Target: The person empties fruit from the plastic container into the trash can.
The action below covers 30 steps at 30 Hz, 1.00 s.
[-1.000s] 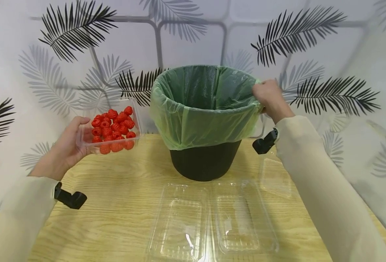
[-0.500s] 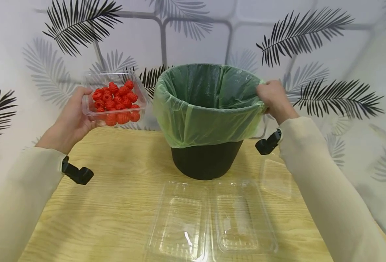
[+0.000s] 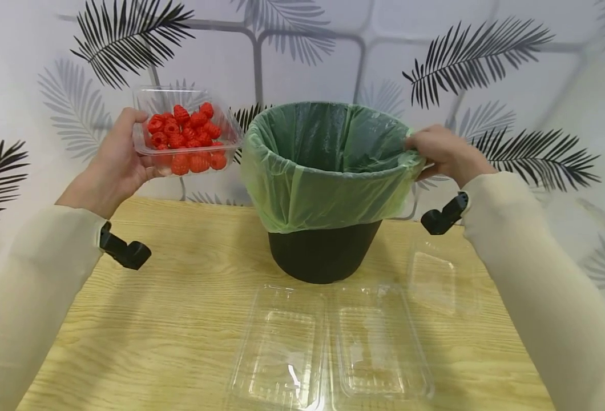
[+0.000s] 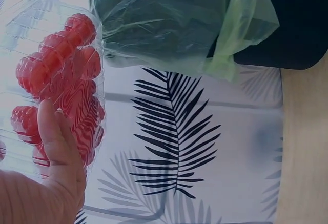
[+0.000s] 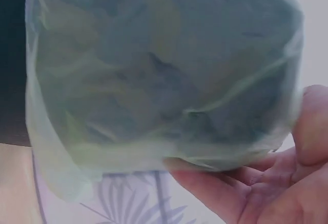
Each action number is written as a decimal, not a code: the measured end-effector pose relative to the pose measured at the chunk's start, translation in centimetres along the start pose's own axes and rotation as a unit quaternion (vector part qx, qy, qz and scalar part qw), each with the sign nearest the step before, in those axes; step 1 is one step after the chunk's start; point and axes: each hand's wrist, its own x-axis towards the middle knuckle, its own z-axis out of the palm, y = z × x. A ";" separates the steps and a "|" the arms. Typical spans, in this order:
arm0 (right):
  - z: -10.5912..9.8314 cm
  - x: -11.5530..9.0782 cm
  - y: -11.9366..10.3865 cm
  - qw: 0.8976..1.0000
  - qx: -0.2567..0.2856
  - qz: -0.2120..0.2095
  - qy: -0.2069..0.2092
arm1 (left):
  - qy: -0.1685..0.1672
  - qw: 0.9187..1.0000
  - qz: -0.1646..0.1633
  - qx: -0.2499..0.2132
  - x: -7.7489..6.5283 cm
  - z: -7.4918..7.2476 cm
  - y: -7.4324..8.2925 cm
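Observation:
My left hand (image 3: 115, 162) holds a clear plastic container (image 3: 150, 108) of raspberries (image 3: 189, 128), raised left of the bin and slightly tilted. In the left wrist view, fingers (image 4: 56, 137) lie along the container's underside, with raspberries (image 4: 38, 70) showing through. A black trash bin (image 3: 320, 254) stands on the table, lined with a green trash bag (image 3: 328, 200) folded over its rim. My right hand (image 3: 446, 151) grips the bag at the rim's right side. In the right wrist view, fingers (image 5: 215, 185) touch the bag (image 5: 154, 106) from below, the thumb near its edge.
Two joined clear plastic trays (image 3: 287, 354) lie on the wooden table (image 3: 164, 319) in front of the bin. Another clear plastic piece (image 3: 433, 279) lies to the right. A leaf-patterned wall covering (image 3: 307, 63) rises directly behind the bin.
My left hand has lifted the raspberry container upward and slightly right. The right hand has shifted a little outward at the rim, its fingers less bunched. The bin stays in place.

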 end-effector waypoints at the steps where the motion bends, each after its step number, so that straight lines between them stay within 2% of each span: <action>1: -0.2 0.0 -0.1 1.000 0.003 -0.001 -0.010 | 0.002 1.000 -0.002 -0.002 0.1 0.1 0.2; 8: -0.3 0.0 -0.4 0.999 0.043 -0.006 -0.025 | 0.013 1.000 -0.017 -0.012 0.9 1.4 1.2; 20: 0.1 -0.1 1.0 0.998 0.062 -0.023 0.006 | 0.010 0.999 -0.040 -0.022 1.6 6.5 2.9; 30: 0.4 -0.2 0.9 0.996 0.088 -0.024 0.006 | 0.006 0.996 -0.085 0.003 1.8 9.3 3.0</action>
